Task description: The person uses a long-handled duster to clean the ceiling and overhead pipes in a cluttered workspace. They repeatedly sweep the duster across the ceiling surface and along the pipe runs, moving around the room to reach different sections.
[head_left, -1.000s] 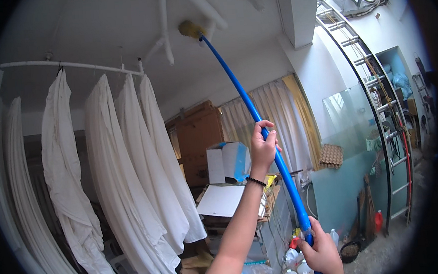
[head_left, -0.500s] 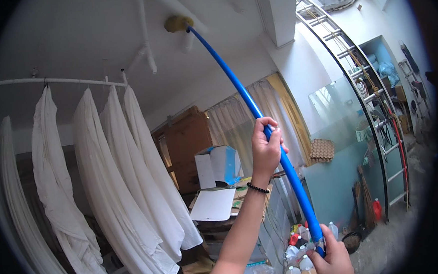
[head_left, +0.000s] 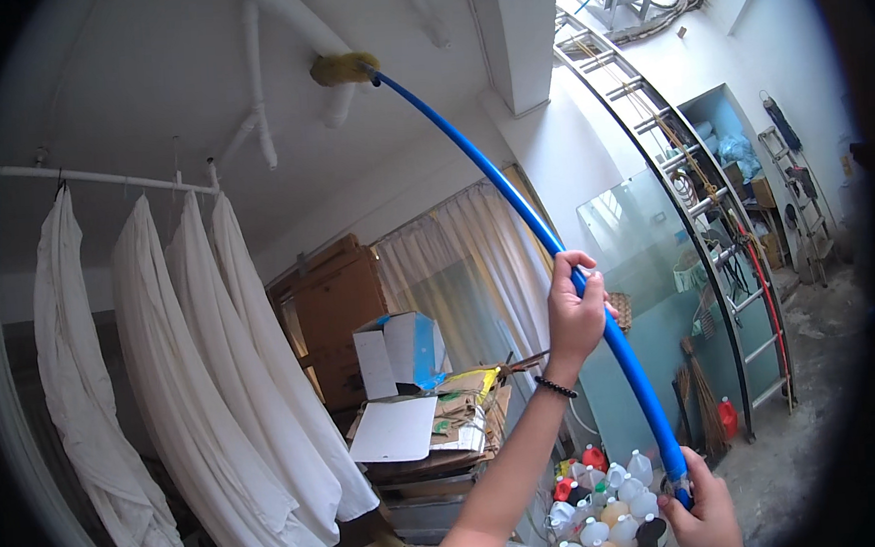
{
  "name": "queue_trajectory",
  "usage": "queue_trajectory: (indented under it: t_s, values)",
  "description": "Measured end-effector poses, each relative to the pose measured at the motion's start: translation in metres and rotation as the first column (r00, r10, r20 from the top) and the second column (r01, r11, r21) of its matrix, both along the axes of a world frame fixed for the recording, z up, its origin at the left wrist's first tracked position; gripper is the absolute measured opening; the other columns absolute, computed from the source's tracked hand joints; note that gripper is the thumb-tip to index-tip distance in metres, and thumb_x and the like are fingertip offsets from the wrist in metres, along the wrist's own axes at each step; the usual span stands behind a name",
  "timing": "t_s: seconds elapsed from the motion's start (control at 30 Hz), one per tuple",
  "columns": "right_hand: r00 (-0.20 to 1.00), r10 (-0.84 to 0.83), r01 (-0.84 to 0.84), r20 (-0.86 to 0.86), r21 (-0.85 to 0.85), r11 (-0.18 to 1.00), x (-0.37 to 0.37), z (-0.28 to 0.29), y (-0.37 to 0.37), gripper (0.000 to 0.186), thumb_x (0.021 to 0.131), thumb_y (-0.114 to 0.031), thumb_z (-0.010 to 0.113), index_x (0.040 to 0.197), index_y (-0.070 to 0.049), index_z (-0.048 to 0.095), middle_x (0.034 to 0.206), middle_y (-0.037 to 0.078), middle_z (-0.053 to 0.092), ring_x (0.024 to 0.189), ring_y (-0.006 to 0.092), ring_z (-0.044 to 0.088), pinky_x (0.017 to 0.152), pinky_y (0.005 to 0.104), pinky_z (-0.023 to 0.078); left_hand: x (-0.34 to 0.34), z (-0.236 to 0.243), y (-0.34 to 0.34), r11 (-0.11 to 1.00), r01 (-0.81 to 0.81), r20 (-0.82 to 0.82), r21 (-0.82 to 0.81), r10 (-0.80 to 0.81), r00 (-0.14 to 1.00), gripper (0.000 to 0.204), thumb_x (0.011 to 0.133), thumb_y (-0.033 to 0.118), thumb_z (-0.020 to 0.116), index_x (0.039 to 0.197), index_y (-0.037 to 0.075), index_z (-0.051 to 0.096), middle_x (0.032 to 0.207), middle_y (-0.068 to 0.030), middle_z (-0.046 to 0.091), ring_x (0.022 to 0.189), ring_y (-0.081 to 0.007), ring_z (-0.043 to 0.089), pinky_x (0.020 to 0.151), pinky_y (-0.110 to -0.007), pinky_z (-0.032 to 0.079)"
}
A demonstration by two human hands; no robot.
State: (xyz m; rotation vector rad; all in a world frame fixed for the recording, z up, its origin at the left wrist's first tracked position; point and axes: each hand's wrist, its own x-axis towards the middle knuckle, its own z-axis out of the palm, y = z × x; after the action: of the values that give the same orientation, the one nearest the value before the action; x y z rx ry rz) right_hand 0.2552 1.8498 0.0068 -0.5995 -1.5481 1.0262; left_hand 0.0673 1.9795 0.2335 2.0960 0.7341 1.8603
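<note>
Both my hands grip a long blue pole [head_left: 497,180] that rises toward the ceiling, with a fuzzy yellowish duster head [head_left: 345,69] at its far end. That head lies against or close beside a white ceiling pipe [head_left: 297,19]; whether they touch I cannot tell. Partway up the pole, my left hand [head_left: 575,315] is wrapped round it, a dark beaded bracelet [head_left: 556,387] on the wrist. Lower down, my right hand [head_left: 708,518] closes on the pole near its bottom end.
White cloths [head_left: 214,387] hang from a rail [head_left: 101,172] at left. An open box [head_left: 399,351] and a white board [head_left: 394,430] top a cluttered stack. Several plastic jugs [head_left: 612,508] stand below my hands. A ladder [head_left: 671,159] leans at right beside glass panels [head_left: 640,301].
My view has turned a little to the right. Both hands and the pole's lower part sit further right and lower in the picture, and the duster head has shifted slightly left.
</note>
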Motion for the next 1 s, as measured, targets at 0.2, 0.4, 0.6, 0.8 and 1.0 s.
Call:
queue_trajectory:
  t_s: [0.2, 0.4, 0.6, 0.8, 1.0]
  values:
    - [0.997, 0.002, 0.005, 0.075, -0.095, 0.995, 0.026, -0.01, -0.003, 0.059, 0.089, 0.003, 0.062, 0.145, -0.001, 0.043, 0.103, 0.007, 0.063, 0.094, 0.012, 0.06, 0.084, 0.0278, 0.049, 0.021, -0.026, 0.016, 0.999, 0.025, 0.008, -0.044, -0.025, 1.0, 0.012, 0.097, 0.007, 0.051, 0.107, 0.01, 0.045, 0.071, -0.0001, 0.049, 0.055, -0.0092, 0.057, 0.048, -0.027, 0.052]
    - [0.998, -0.037, 0.042, 0.044, -0.116, 0.992, 0.042, -0.021, -0.005, 0.06, 0.09, 0.0, 0.062, 0.146, 0.003, 0.04, 0.124, 0.015, 0.062, 0.117, 0.0202, 0.058, 0.101, 0.0322, 0.044, 0.039, -0.051, 0.041, 0.992, -0.005, -0.06, -0.123, -0.002, 0.998, 0.011, 0.097, 0.009, 0.052, 0.106, 0.01, 0.045, 0.07, -0.0009, 0.048, 0.054, -0.0108, 0.058, 0.047, -0.029, 0.052]
    - [1.0, -0.009, 0.004, -0.026, -0.182, 0.983, 0.033, -0.033, -0.011, 0.063, 0.09, -0.003, 0.063, 0.148, 0.005, 0.038, 0.134, 0.017, 0.057, 0.124, 0.0223, 0.053, 0.106, 0.0337, 0.039, 0.046, -0.079, 0.066, 0.98, -0.025, -0.112, -0.199, 0.003, 0.994, 0.007, 0.098, 0.009, 0.052, 0.102, 0.01, 0.047, 0.072, 0.0003, 0.049, 0.055, -0.0083, 0.053, 0.048, -0.028, 0.052]
    - [0.994, -0.029, 0.004, -0.106, -0.233, 0.973, 0.024, -0.049, -0.014, 0.065, 0.09, -0.006, 0.065, 0.148, 0.006, 0.036, 0.139, 0.02, 0.053, 0.131, 0.024, 0.049, 0.111, 0.0352, 0.036, 0.056, -0.107, 0.091, 0.961, 0.022, -0.093, -0.275, -0.049, 0.995, 0.007, 0.097, 0.007, 0.053, 0.101, 0.01, 0.048, 0.074, 0.0, 0.05, 0.059, -0.0069, 0.053, 0.049, -0.027, 0.053]
    - [0.992, -0.11, 0.121, 0.059, -0.235, 0.964, 0.026, -0.052, -0.014, 0.061, 0.09, -0.003, 0.064, 0.146, 0.005, 0.041, 0.128, 0.018, 0.061, 0.119, 0.0212, 0.056, 0.102, 0.0336, 0.043, 0.048, -0.12, 0.087, 0.954, 0.03, -0.059, -0.298, -0.049, 0.997, 0.036, 0.094, 0.005, 0.054, 0.128, 0.012, 0.043, 0.079, -0.0021, 0.052, 0.057, -0.0104, 0.056, 0.05, -0.028, 0.054]
